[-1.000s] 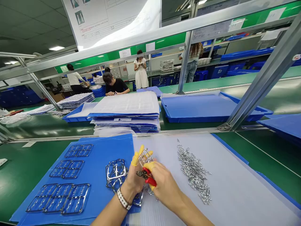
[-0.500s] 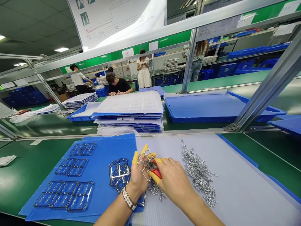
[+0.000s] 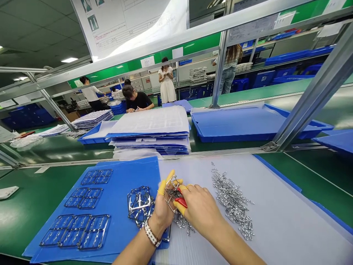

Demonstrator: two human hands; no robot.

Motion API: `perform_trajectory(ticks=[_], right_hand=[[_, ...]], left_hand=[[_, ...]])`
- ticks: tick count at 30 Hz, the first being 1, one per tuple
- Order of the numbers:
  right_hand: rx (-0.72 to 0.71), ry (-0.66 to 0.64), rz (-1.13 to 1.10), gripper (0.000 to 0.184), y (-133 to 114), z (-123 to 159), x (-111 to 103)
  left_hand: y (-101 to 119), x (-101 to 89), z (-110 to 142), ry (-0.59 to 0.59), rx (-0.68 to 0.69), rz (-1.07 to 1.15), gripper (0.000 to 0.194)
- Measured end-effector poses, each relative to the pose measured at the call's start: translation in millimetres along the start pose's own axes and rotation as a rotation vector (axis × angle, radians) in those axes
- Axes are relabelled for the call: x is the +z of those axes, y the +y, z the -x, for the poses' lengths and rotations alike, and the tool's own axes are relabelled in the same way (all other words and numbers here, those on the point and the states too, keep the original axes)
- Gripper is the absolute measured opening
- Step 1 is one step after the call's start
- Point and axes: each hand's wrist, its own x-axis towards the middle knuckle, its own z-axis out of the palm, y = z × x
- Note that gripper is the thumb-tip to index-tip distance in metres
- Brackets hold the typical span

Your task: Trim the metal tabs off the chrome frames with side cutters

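Observation:
My left hand (image 3: 162,209), wearing yellow finger cots, holds up a small silver metal frame (image 3: 173,178) between thumb and fingers. My right hand (image 3: 201,204), also in yellow finger cots, grips red-handled pliers (image 3: 181,201). The plier jaws reach into the frame; the exact contact point is too small to make out. Below my hands lies a small heap of short twisted metal links (image 3: 182,222). A larger heap of the same links (image 3: 231,200) spreads to the right. Close to my left wrist, loose metal frames (image 3: 140,202) are piled on a blue sheet (image 3: 118,224).
Finished-looking frames lie in rows, including a joined trio (image 3: 74,231), on the left. A translucent sheet (image 3: 281,221) covers the right worktop. Beyond a metal rail stand stacked sheets (image 3: 154,121) and a blue tray (image 3: 239,125). Metal posts (image 3: 311,92) frame the bench; several people work farther back.
The view has shifted slightly. My right hand and the pliers have moved a little left, closer to my left hand; both hands keep their hold.

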Motion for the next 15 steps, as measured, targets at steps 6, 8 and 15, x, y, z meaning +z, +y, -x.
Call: perform_trajectory(ticks=[6, 8, 15], right_hand=[[0.002, -0.008, 0.014, 0.023, -0.9, 3.0, -8.1], [0.006, 0.009, 0.063, 0.02, -2.4, 4.3, -8.0], [0.004, -0.058, 0.052, 0.021, -1.8, 1.4, -9.4]], left_hand=[[-2.1, 1.5, 1.3, -0.019, 0.038, -0.072, 0.047], [-2.2, 2.6, 2.0, -0.038, 0.022, -0.068, 0.044], [-4.5, -0.2, 0.3, -0.039, 0.043, -0.064, 0.05]])
